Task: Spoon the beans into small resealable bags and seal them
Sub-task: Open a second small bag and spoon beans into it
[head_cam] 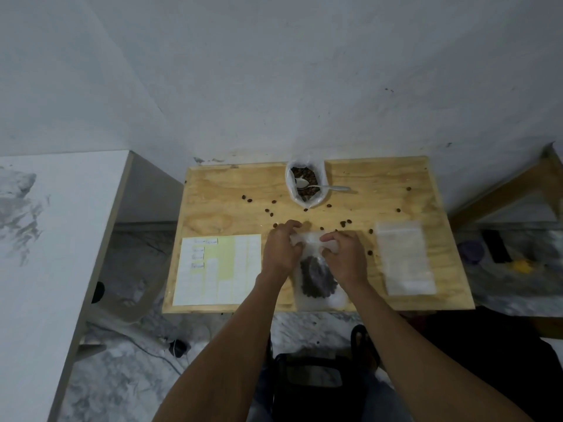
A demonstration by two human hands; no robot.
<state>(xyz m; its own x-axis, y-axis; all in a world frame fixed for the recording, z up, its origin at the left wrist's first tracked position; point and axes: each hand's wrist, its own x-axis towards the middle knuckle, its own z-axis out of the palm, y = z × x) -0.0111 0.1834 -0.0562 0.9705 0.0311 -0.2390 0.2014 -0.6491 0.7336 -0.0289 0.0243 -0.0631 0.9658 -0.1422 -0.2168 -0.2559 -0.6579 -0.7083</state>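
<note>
A small clear resealable bag [318,278] holding a heap of dark beans lies flat on the wooden table [231,214], near its front edge. My left hand [281,251] pinches the bag's top strip at the left end. My right hand [344,257] pinches the same strip at the right end. At the back of the table stands an open plastic bag of beans [306,184]. A metal spoon [323,186] rests in that bag with its handle pointing right.
Several loose beans [271,213] are scattered across the middle of the table. A stack of empty resealable bags [403,257] lies at the right. A sheet of labels [217,268] lies at the left. A white cabinet [61,239] stands left of the table.
</note>
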